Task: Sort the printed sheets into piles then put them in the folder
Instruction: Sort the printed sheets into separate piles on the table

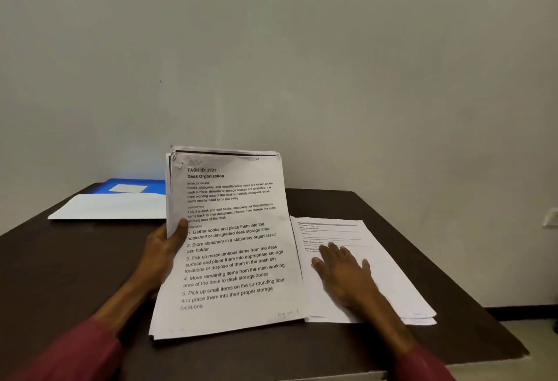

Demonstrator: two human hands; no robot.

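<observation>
Head view, one entry per item.

1. Table: dark top, set against a plain pale wall.
2. Held stack of printed sheets: in the middle of the view, raised off the table at its far end and tilted towards the camera. The near edge is low over the table at 6 o'clock. The top sheet is headed "TASK ID: 2721, Desk Organization", with numbered steps below. The upper corners are creased and dog-eared.
3. Left hand: at 9 o'clock of the held stack, gripping its left edge. The thumb presses on the printed face and the fingers are hidden behind the paper. The sleeve is maroon.
4. Flat pile of printed sheets: lies on the table at 3 o'clock of the held stack, just beside it, with its edges slightly fanned. The print is too small to read.
5. Right hand: palm down on the flat pile, fingers straight and a little spread, pointing to 11 o'clock. It grasps nothing.
6. Blue folder: at 10 o'clock, at the far left of the table near the wall, bearing a white label. A broad white panel lies on its near side. I cannot tell whether it is loose paper or a flap.
7. Wall socket: at 3 o'clock, at the frame edge.
</observation>
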